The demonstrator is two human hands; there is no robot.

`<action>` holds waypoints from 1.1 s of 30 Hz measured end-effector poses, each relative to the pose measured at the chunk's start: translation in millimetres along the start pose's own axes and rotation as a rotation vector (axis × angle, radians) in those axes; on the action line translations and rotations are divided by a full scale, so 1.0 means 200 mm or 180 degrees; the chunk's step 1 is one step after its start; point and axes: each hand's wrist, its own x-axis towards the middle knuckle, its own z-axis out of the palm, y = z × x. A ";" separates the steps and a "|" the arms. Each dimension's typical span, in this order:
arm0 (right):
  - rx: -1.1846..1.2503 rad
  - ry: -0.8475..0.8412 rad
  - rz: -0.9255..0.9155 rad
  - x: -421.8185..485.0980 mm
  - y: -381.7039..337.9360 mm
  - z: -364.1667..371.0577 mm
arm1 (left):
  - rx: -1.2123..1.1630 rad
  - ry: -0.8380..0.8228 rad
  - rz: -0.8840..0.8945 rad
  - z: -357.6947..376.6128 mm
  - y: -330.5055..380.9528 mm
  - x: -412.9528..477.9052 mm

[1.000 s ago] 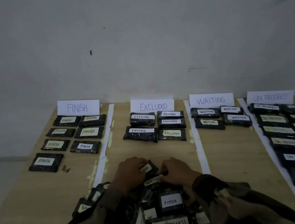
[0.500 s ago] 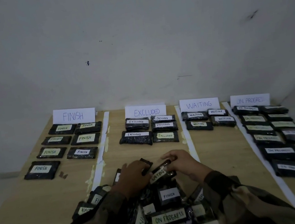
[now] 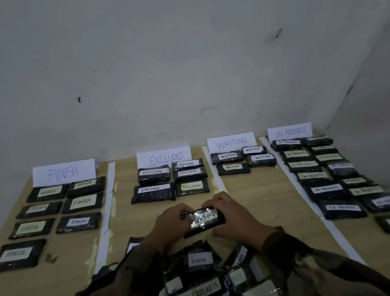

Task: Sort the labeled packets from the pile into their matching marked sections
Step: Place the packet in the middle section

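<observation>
Gripping one WAITING packet (image 3: 204, 219) by both ends: left hand (image 3: 171, 224) curled round the left end, right hand (image 3: 234, 219) round the right end, fingers over the far edge. Held label-up just beyond the pile (image 3: 200, 282), in the near part of the EXCLUDED lane, low over the table (image 3: 255, 189); touching the wood or not, cannot tell.

Four signs along the wall (image 3: 178, 63), left to right: FINISH sign (image 3: 63, 173), EXCLUDED sign (image 3: 164, 158), WAITING sign (image 3: 231, 142), ON PROGRESS sign (image 3: 290, 132). Three white strips (image 3: 106, 208) between the four lanes.

- Under the first sign, seven FINISH packets (image 3: 82, 201): four in the left column, three in the right.
- Under the second, five EXCLUDED packets (image 3: 153, 193): two left, three right.
- Under the third, four WAITING packets (image 3: 227, 156): two rows of two.
- Under the fourth, about fourteen ON PROGRESS packets (image 3: 326, 189) in two columns, six left and eight right; count unsure because of blur.

In the pile, one FINISH label and one ON PROGRESS label readable, with several more labels partly hidden. Full count not tellable behind the sleeves (image 3: 123, 292).

Small brown scraps (image 3: 51, 258) just beside the nearest of the FINISH packets.
</observation>
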 end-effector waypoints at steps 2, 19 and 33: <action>-0.0475 0.0099 -0.0098 -0.02 0.04 -0.02 | -0.0149 -0.0102 0.0065 0.02 0.05 0.03; -0.0916 0.0126 0.0704 0.01 0.88 -0.43 | 0.0651 0.0022 0.0255 0.54 0.41 0.37; -0.1019 0.0152 0.0784 0.33 1.34 -0.55 | 0.0785 0.0463 0.0257 0.84 0.48 0.62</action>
